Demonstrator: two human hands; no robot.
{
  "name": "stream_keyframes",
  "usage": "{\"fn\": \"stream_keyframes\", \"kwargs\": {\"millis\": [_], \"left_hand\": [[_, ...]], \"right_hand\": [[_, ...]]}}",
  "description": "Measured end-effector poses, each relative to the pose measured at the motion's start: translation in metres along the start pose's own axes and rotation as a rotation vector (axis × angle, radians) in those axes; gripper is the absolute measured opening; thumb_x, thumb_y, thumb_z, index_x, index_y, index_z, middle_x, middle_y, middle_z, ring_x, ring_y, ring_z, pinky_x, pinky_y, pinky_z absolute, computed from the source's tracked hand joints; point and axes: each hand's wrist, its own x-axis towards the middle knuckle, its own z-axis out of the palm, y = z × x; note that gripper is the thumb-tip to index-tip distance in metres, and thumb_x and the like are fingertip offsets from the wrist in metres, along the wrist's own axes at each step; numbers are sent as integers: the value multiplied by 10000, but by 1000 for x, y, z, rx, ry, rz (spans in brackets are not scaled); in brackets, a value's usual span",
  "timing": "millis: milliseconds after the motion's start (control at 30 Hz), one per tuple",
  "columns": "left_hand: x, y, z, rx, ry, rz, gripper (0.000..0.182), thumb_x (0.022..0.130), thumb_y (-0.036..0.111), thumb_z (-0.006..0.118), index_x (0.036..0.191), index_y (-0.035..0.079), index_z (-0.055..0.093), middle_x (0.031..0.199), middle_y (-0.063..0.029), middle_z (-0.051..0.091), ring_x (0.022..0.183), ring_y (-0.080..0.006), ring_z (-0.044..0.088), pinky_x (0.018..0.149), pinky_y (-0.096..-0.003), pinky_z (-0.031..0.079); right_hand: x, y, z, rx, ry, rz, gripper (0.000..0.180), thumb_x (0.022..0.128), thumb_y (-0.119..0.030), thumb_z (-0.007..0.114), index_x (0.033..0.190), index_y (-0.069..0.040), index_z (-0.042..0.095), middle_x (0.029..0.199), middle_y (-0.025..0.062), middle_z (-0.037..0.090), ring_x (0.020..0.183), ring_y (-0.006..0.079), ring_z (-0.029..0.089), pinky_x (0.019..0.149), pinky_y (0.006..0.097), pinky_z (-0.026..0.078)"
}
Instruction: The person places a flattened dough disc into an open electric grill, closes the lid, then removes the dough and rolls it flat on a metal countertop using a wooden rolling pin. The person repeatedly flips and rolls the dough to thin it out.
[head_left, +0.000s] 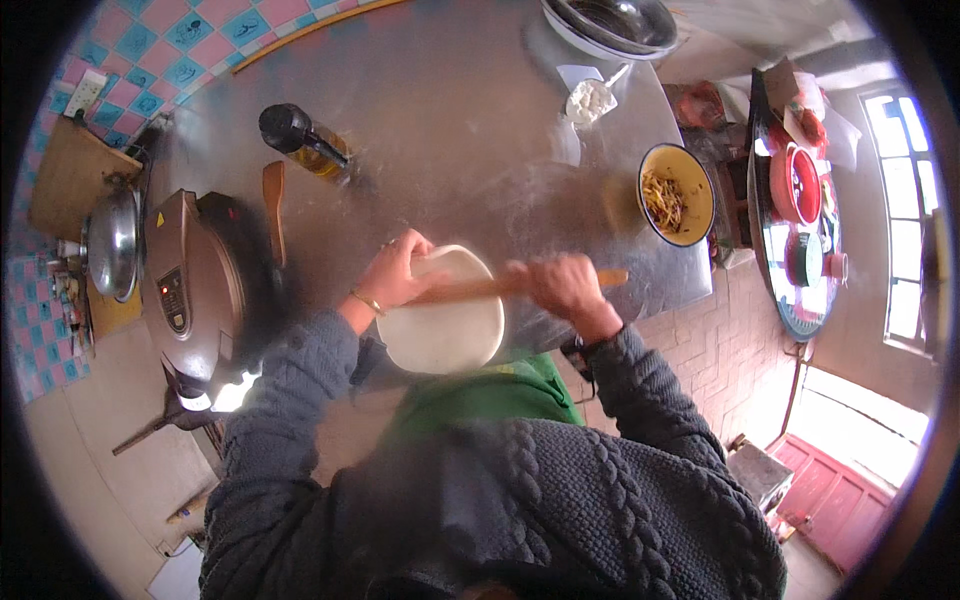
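A pale, flattened round of dough (439, 341) lies at the near edge of the metal worktop, close to the green apron (487, 397). Across it runs a wooden rolling pin (484, 289), blurred. My right hand (566, 286) is closed around the pin, whose bare end sticks out to the right. My left hand (401, 270), with a bracelet at the wrist, lies over the pin's left end and the dough's upper left edge. Its fingers are bent and blurred, so whether they grip the pin or the dough cannot be made out.
Left stand an electric griddle (199, 274) with a lit red lamp, a wooden spatula (274, 214) and a dark-capped oil bottle (307, 142). Right sit an enamel bowl of shredded food (697, 191) and a scoop of flour (590, 101). Stacked basins (615, 30) are at the back.
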Motion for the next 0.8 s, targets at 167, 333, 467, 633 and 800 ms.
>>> {"fn": "stream_keyframes", "kwargs": {"millis": [167, 333, 467, 633, 800], "left_hand": [[-4, 18, 0, 408, -252, -59, 489, 848, 474, 743, 1073, 49, 657, 1093, -188, 691, 1068, -383, 655, 930, -466, 513], [-3, 52, 9, 176, -375, 200, 395, 934, 421, 698, 1093, 60, 719, 1028, -145, 702, 991, -317, 669, 891, -427, 518], [69, 76, 18, -10, -679, -13, 383, 949, 413, 696, 1140, 82, 722, 1042, -112, 733, 990, -232, 678, 889, -373, 518], [213, 74, 41, -122, -709, 74, 415, 947, 386, 698, 1204, 60, 709, 1086, -76, 757, 969, -173, 675, 908, -365, 522], [279, 47, 39, -693, -48, -373, 355, 988, 319, 649, 1085, -18, 700, 965, -131, 735, 894, -239, 723, 742, -385, 592]], "right_hand": [[-54, -59, 18, 180, -434, 164, 265, 1022, -432, 476, 1028, -315, 715, 851, 8, 731, 707, 245, 712, 560, 425, 527], [-79, -74, 11, 344, -285, 207, 427, 1027, -446, 472, 801, -173, 710, 763, 63, 713, 776, 300, 701, 758, 444, 529], [-94, -66, 0, 394, -47, 235, 454, 1027, -463, 480, 773, -154, 695, 739, 70, 708, 749, 306, 696, 732, 447, 531], [-107, -53, -9, 479, -135, 386, 443, 1035, -444, 475, 798, -147, 702, 719, 92, 695, 745, 322, 693, 657, 457, 534], [-119, -36, -7, 508, -347, 568, 440, 1052, -485, 416, 932, -206, 734, 853, 66, 741, 878, 290, 716, 784, 425, 541]]}}
